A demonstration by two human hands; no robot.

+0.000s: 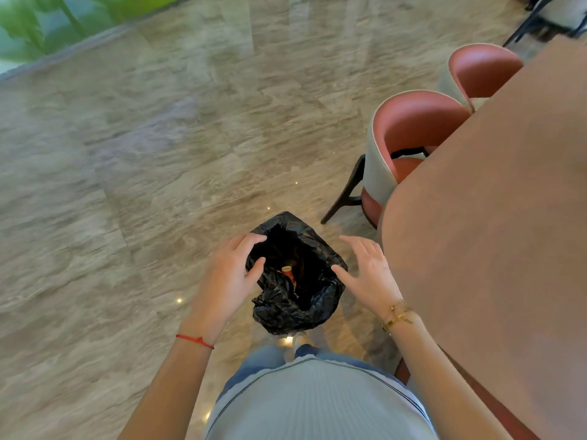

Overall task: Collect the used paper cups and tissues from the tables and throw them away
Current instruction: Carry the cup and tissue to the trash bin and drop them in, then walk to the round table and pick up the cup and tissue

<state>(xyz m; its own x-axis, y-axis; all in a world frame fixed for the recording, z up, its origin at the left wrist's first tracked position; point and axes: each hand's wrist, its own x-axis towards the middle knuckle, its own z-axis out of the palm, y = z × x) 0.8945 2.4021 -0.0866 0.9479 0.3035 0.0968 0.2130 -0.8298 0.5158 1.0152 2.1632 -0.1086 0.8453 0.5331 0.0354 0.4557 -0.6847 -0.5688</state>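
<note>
- The floor (pixel 158 160) is glossy stone-look tile in beige and grey streaks, with faint joint lines and small bright glints of reflected light.
- A bin lined with a black bag (pixel 298 309) stands on the floor just beside the table's near corner (its mouth gapes open).
- Two chairs stand on the floor, tucked against the table's edge: a near chair (pixel 409 131) with pink inner padding, pale outer shell and dark legs, and a far chair (pixel 482 68) of the same make.
- The table (pixel 508 217) has a matte brown top with a rounded corner; the part in view shows only bare surface.
</note>
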